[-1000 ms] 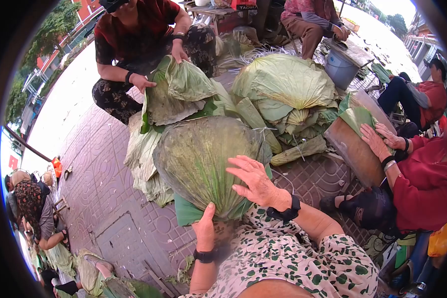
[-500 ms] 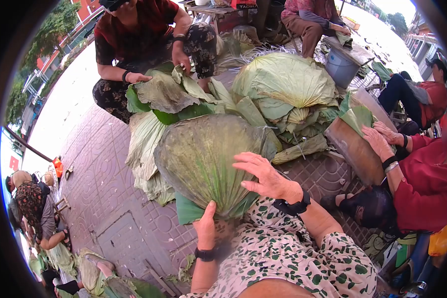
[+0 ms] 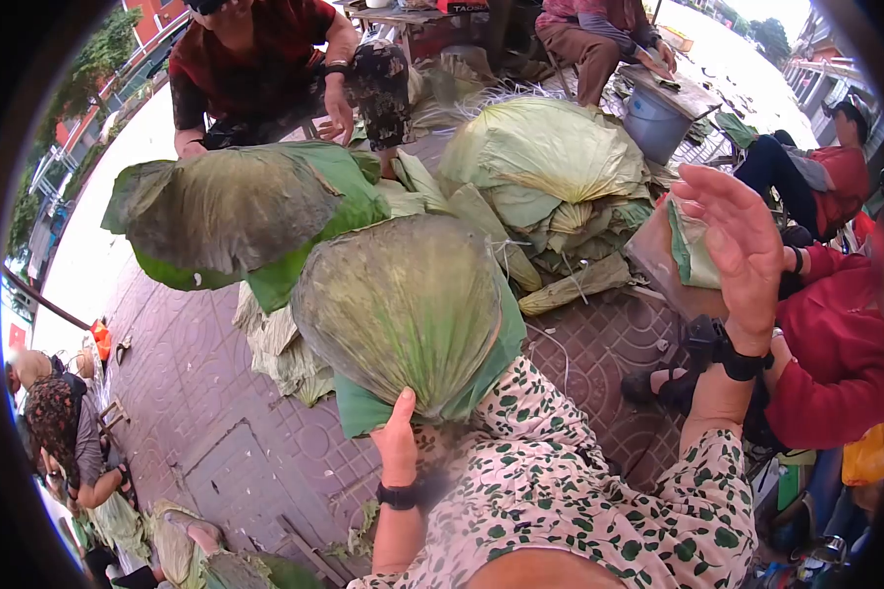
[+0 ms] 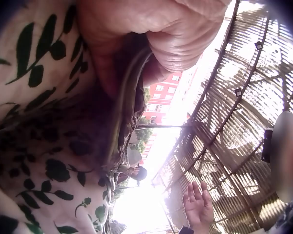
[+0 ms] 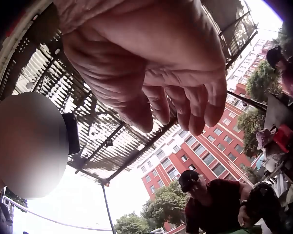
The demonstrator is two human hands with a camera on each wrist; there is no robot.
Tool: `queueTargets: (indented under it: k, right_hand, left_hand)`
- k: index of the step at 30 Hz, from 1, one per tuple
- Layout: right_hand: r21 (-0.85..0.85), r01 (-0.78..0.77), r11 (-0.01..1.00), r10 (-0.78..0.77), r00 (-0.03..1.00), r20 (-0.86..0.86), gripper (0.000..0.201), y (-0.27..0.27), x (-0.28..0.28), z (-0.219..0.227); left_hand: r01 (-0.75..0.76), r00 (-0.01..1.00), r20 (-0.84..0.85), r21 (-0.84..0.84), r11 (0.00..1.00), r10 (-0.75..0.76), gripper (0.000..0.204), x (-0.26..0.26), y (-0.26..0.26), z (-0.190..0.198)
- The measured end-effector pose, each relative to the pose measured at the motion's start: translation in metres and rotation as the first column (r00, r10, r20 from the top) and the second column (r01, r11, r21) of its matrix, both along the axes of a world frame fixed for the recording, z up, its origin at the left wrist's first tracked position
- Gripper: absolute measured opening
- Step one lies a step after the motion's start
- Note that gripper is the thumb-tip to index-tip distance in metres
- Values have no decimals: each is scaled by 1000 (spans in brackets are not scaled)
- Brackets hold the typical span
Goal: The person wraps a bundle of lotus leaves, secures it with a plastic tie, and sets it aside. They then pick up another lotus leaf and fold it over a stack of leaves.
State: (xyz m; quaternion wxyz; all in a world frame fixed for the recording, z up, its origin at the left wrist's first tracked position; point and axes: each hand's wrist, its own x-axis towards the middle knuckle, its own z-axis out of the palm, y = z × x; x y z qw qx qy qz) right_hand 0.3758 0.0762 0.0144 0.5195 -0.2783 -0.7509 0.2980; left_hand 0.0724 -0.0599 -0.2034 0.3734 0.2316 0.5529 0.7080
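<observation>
A fan-shaped stack of dried lotus leaves (image 3: 403, 304), brown-green with a greener rim, spreads in front of the wearer's lap. My left hand (image 3: 397, 447) grips its near, narrow end, thumb on top. From below, the left wrist view shows that hand's fingers (image 4: 171, 39) curled around the leaf edge (image 4: 124, 112). My right hand (image 3: 737, 250) is raised at the right, well away from the stack, with nothing in it. In the right wrist view its fingers (image 5: 178, 105) are extended and slightly bent.
Opposite, a squatting person (image 3: 255, 79) holds a large leaf (image 3: 246, 206) at the stack's far left. Behind the stack lies a big heap of leaves (image 3: 550, 157). A person in red (image 3: 840, 353) sits at the right by a board. A blue bucket (image 3: 653, 128) stands farther back.
My right hand has lifted up and right, away from the leaf stack; the left keeps its hold. The person opposite has spread a large leaf toward the left.
</observation>
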Motion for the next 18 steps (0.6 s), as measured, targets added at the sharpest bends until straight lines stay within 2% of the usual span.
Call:
queueTargets:
  k: [3,5,7,8,18]
  right_hand:
    - [186,-45,981,51,998,-27,49,-16,7,36]
    - [308,28,951,-71,989,128,55,-28,13,66]
    - [559,76,825,-214,959,186,64,-36,1,82]
    - [638,-83,765,-52,980,190,56,-29,0,91]
    - [681,-84,728,38,996,82,51,-18,-23,92]
  left_hand:
    - [7,1000,4,-2,1000,-7,29,0,0,1]
    - [19,999,-25,-27,999,-20,30,0,-1,5]
    - [18,1000,-6,-12,1000,-18,30,0,-1,0]
    - [13,1000,11,5,1000,-13,30,0,0,-3]
    - [30,999,16,-12,999,-30,28,0,-2,-3]
